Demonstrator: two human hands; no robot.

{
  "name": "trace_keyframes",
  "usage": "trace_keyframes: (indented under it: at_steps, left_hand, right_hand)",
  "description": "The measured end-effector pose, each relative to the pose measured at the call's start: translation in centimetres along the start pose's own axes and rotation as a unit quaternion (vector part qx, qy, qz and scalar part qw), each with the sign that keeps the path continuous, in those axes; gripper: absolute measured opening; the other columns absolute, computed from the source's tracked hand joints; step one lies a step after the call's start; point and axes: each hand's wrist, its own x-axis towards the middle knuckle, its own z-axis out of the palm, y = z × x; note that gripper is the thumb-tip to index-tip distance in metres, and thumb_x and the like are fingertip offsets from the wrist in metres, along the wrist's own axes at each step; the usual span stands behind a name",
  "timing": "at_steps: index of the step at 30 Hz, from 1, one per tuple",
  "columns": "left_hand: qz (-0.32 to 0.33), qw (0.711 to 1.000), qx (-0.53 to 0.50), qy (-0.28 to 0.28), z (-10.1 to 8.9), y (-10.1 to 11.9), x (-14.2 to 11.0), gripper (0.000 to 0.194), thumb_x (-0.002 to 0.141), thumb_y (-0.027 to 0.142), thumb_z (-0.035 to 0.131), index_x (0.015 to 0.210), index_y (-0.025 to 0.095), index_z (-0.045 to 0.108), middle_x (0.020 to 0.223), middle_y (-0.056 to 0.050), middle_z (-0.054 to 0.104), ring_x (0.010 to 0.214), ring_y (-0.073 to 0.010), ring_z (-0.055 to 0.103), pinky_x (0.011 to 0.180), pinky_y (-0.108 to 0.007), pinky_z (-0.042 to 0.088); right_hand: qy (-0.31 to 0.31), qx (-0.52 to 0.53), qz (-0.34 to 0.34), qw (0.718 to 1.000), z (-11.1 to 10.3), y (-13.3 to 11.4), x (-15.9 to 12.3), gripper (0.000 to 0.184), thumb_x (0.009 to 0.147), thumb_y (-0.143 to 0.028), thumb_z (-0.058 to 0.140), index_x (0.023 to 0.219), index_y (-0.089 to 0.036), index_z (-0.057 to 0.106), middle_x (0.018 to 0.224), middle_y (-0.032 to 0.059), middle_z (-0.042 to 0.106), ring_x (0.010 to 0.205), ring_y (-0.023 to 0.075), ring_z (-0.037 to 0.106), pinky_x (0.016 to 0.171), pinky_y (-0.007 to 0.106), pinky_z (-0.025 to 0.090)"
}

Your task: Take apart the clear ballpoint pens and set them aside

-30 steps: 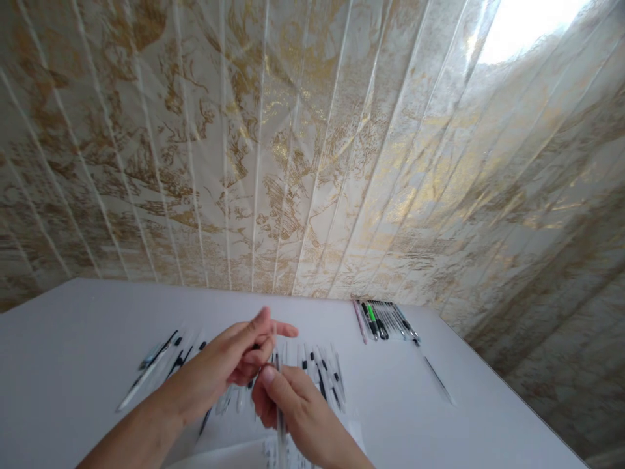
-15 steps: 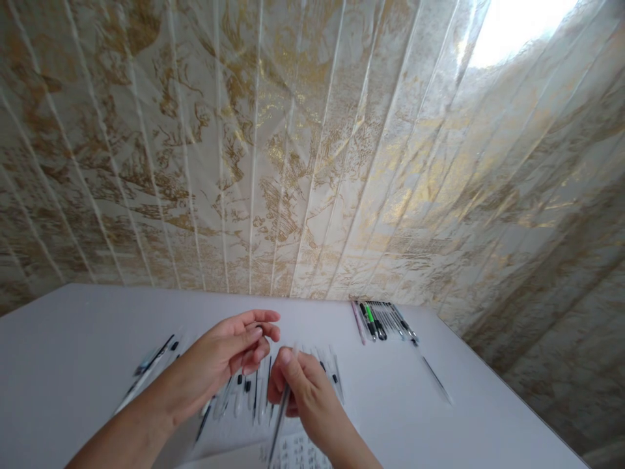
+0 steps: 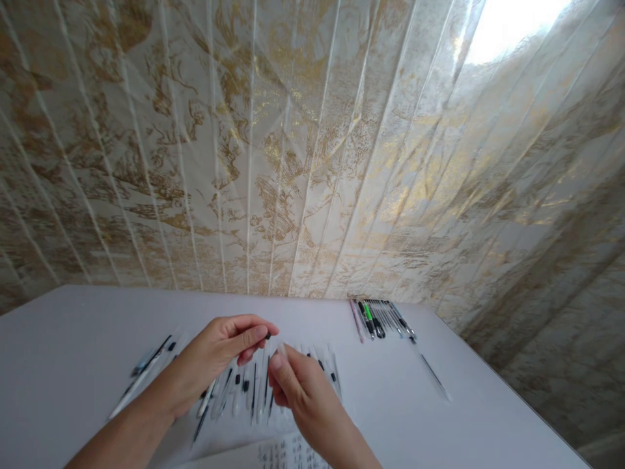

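Left hand [image 3: 233, 340] has closed since, fingertips clamped on black cap [image 3: 268, 336]; right hand [image 3: 301, 385], near it, clamped on clear tube [image 3: 280, 350], mostly hidden; pen parts [image 3: 245, 385] below on table [image 3: 415, 404].

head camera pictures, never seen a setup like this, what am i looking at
There is no machine here: these are a person's two bare hands, and every picture comes from one camera worn on the head, looking forward and down. The left hand pinches a small black piece; the right hand holds a clear, slender piece, mostly hidden. On the white table lie loose pen parts, a sheet with writing and, far right, a row of pens.
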Motion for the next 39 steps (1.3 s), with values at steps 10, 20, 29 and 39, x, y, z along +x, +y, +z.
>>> trace_keyframes:
  at_steps: [10, 20, 29, 39]
  left_hand:
    - [0.020, 0.988, 0.145, -0.039, 0.2, 0.3, -0.1, 0.038, 0.082, 0.054, 0.061, 0.074, 0.019, 0.074, 0.052, 0.005, 0.041, 0.052, -0.0127, 0.033, 0.050, -0.025, 0.023]
    - [0.032, 0.995, 0.093, 0.004, 1.2, 0.6, -0.3, 0.029, 0.072, 0.046, 0.074, 0.065, 0.019, 0.065, 0.061, 0.003, 0.056, 0.059, -0.0144, 0.046, 0.057, -0.024, 0.035]
    - [0.024, 0.996, 0.078, -0.028, 1.1, 0.5, -0.4, 0.026, 0.077, 0.045, 0.070, 0.074, 0.020, 0.068, 0.065, 0.002, 0.060, 0.060, -0.0140, 0.047, 0.057, -0.025, 0.036]
    - [-0.005, 0.998, -0.021, -0.067, 1.3, 0.6, -0.6, 0.036, 0.075, 0.054, 0.072, 0.079, 0.020, 0.062, 0.070, 0.004, 0.055, 0.063, -0.0137, 0.047, 0.062, -0.026, 0.039]
  right_hand:
    - [0.005, -0.391, 0.013, 0.920, 0.0, -1.4, -0.2, 0.037, 0.102, -0.046, 0.039, 0.103, -0.021, 0.066, 0.073, 0.0077, 0.076, 0.064, 0.0235, 0.069, 0.051, 0.029, 0.021]
    - [0.007, -0.387, 0.043, 0.921, 0.2, -1.5, -0.2, 0.028, 0.099, -0.044, 0.049, 0.095, -0.020, 0.063, 0.075, 0.0077, 0.076, 0.066, 0.0245, 0.070, 0.051, 0.029, 0.019]
    - [-0.068, -0.042, 0.044, 0.996, -0.7, -0.8, -0.5, 0.049, 0.098, -0.058, 0.038, 0.069, -0.020, 0.047, 0.055, -0.0029, 0.050, 0.051, 0.0104, 0.045, 0.052, 0.022, 0.032]
    - [-0.074, 0.083, 0.037, 0.993, -0.6, -0.9, -0.5, 0.055, 0.093, -0.067, 0.041, 0.067, -0.019, 0.047, 0.055, -0.0038, 0.048, 0.050, 0.0074, 0.040, 0.051, 0.020, 0.033]
